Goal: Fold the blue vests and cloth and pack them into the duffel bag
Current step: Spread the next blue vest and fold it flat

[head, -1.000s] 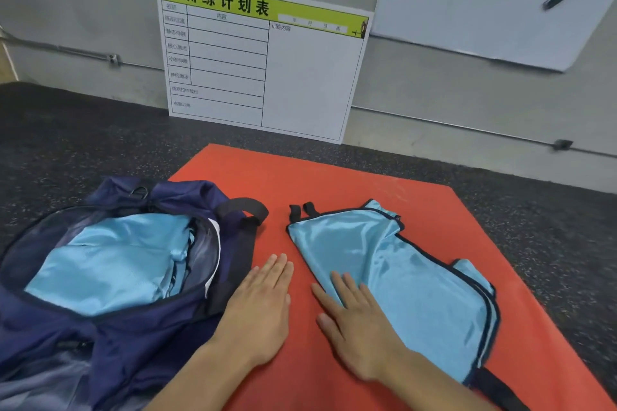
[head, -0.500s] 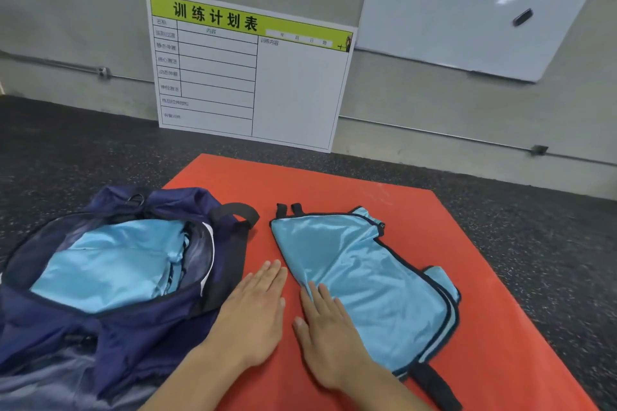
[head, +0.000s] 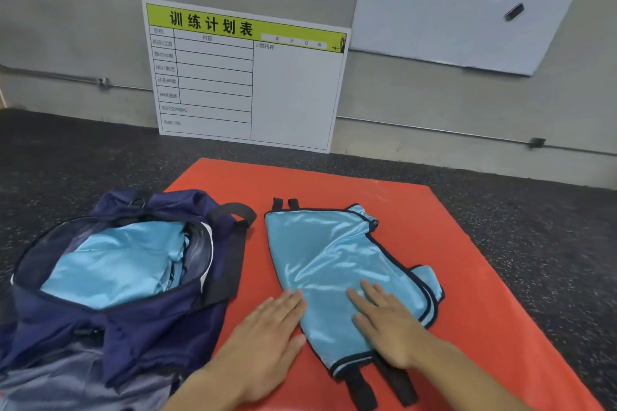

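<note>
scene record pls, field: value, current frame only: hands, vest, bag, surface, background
left hand: flat, fingers straight, on the mat, fingertips at the vest's left edge
right hand: flat, pressing on the vest
vest: light blue, dark trim, folded, lying on the mat; black straps stick out at both ends
duffel bag: navy, open, left of the vest, blue fabric already inside
mat: orange-red, on dark speckled floor
background: training-plan board leaning on the wall, whiteboard to its right
</note>
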Tool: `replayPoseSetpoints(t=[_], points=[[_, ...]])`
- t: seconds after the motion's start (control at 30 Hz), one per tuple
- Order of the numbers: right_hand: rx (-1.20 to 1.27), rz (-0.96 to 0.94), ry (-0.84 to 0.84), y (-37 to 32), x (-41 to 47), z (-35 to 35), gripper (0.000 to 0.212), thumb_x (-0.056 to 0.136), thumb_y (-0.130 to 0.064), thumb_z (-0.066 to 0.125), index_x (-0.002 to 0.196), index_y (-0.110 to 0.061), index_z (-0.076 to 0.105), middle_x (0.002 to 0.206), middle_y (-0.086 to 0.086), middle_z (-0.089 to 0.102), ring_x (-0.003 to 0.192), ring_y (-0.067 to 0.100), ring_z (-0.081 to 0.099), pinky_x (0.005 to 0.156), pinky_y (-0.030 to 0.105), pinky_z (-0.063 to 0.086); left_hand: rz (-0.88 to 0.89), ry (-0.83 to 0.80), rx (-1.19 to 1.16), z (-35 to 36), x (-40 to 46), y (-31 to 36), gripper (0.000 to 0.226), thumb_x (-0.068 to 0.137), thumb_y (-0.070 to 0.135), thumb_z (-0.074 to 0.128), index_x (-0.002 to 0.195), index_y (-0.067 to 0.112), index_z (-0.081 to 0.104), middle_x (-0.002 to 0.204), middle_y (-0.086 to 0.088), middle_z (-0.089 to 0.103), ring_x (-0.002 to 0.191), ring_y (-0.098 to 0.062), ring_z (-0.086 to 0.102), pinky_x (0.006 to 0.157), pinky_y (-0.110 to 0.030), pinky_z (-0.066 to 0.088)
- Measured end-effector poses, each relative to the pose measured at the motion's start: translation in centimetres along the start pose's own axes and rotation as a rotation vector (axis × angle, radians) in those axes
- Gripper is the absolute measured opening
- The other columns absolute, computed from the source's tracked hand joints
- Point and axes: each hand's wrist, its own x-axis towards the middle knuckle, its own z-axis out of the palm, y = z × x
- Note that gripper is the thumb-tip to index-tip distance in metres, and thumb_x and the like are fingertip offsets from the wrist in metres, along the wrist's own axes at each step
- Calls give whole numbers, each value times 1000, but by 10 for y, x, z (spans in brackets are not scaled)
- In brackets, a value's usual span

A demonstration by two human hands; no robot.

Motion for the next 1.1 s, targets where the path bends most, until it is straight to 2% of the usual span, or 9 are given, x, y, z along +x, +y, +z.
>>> replayPoseSetpoints(t=[0.3,0.5,0.57,0.67,0.73,0.8,0.87,0.93,1.1], points=[[13,156,-99,107,-57,-26,142,35,-102,-21,159,-46,19,171,1,-1,158,19,-6,126,31,-3,72,-125,-36,5,0,32,57,94,61,37,129,29,69,138,14,62,127,1,55,111,-18,23],[228,270,-54,133,-61,-29,58,100,-68,26,155,-51,27,171,10,2,158,22,-4,126,34,0,31,-175,-16,11,-19,24,54,99,58,30,132,31,64,140,15,60,132,1,46,116,-16,11],[308,271,-41,135,-54,-30,50,103,-62,31,153,-53,30,171,8,3,158,22,-4,127,36,1,9,-194,0,12,-28,21,54,97,61,32,135,35,60,142,17,57,132,2,48,118,-15,4],[366,223,-21,127,-39,-32,68,90,-81,24,151,-52,36,169,1,15,158,18,0,127,38,4,-21,-193,-26,10,-39,22,61,79,66,49,135,41,56,142,20,56,128,3,53,117,-13,6],[391,168,2,128,-28,-31,109,61,-103,14,148,-46,45,157,-7,33,153,16,20,125,35,15,-18,-142,-34,8,-42,23,56,81,62,50,134,46,54,145,17,55,128,0,54,114,-14,17],[394,127,31,131,-19,-27,109,54,-107,11,128,-46,61,135,-11,48,133,10,43,116,30,30,15,-87,-13,9,-41,23,50,85,58,52,134,48,55,152,11,49,134,-5,51,108,-17,29],[357,134,34,123,-21,-32,68,83,-88,24,99,-36,65,112,-4,54,112,13,53,101,28,39,40,-45,-10,9,-38,27,46,89,56,52,134,48,55,157,5,43,140,-10,45,107,-21,34],[320,125,48,121,-22,-32,44,105,-53,36,102,-22,67,108,1,53,106,16,54,97,30,41,59,2,-16,9,-33,35,40,93,55,51,132,48,56,162,4,34,147,-11,35,109,-25,33],[297,97,45,131,-37,-28,38,108,-40,42,106,-10,66,108,6,55,102,15,55,97,32,42,137,78,17,13,-23,47,19,100,53,45,109,43,58,167,11,18,152,-9,21,114,-28,26]])
